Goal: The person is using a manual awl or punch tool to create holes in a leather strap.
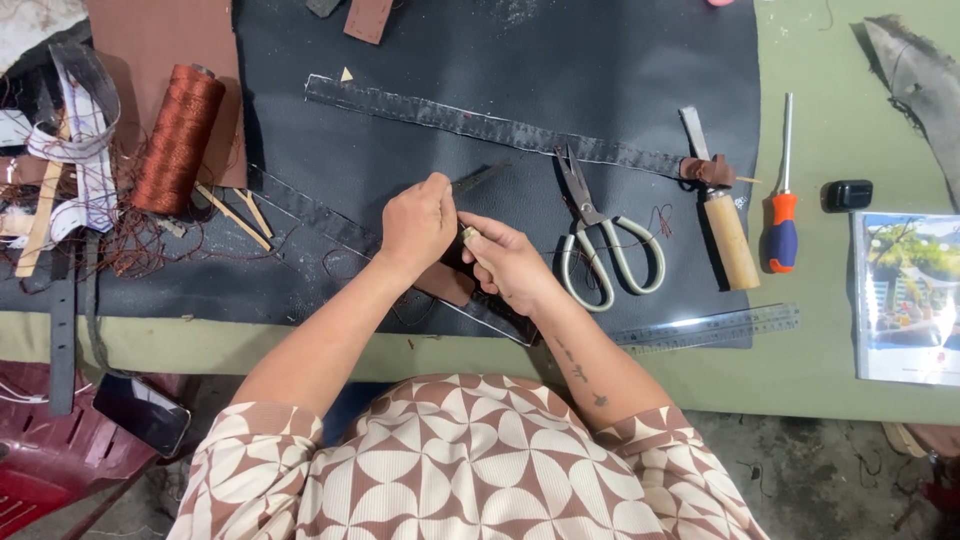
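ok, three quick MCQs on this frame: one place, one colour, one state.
1. Where do the scissors lie?
A. left of the spool
B. right of both hands
C. on the floor

2. What colour is the thread spool?
A. rust brown
B. blue
C. white

3. How are the scissors' blades?
A. wide open
B. closed
C. hidden

Answers:
1 B, they rest on the black mat just right of the right hand.
2 A, reddish-brown thread, left of the left hand.
3 B, the blades meet in one point.
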